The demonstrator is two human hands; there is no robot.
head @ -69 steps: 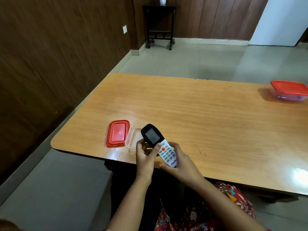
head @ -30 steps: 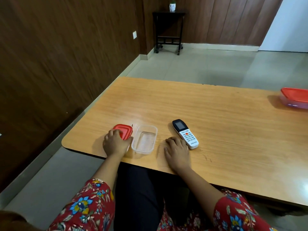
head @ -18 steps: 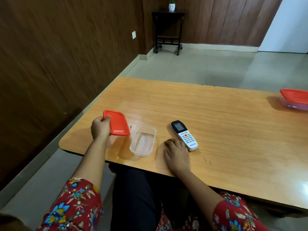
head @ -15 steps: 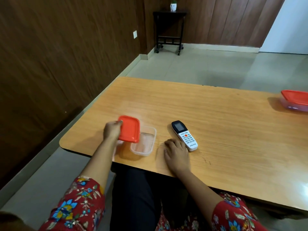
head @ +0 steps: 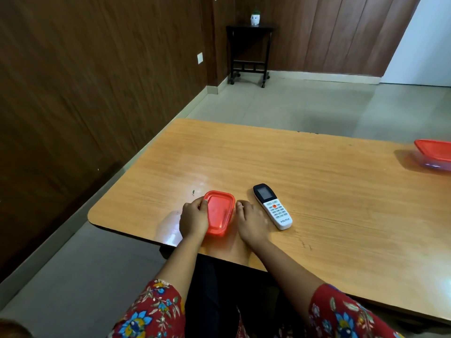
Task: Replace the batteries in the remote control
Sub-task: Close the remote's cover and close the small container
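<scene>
A white remote control [head: 272, 206] with a black screen end lies face up on the wooden table [head: 317, 191], near the front edge. Just left of it sits a small clear container, its red lid [head: 219, 212] lying on top and hiding the box. My left hand [head: 194, 218] grips the lid's left edge. My right hand [head: 251, 222] rests between the container and the remote, fingertips against the container's right side. No batteries are visible.
A second clear container with a red lid [head: 435, 154] stands at the table's far right edge. A black side table [head: 249, 52] with a small white pot stands by the far wall. A dark wood-panelled wall runs along the left.
My left hand lifted the red lid from the table and brought it down onto the clear container. My right hand slid left from the remote to the container's side. The remote stayed put.
</scene>
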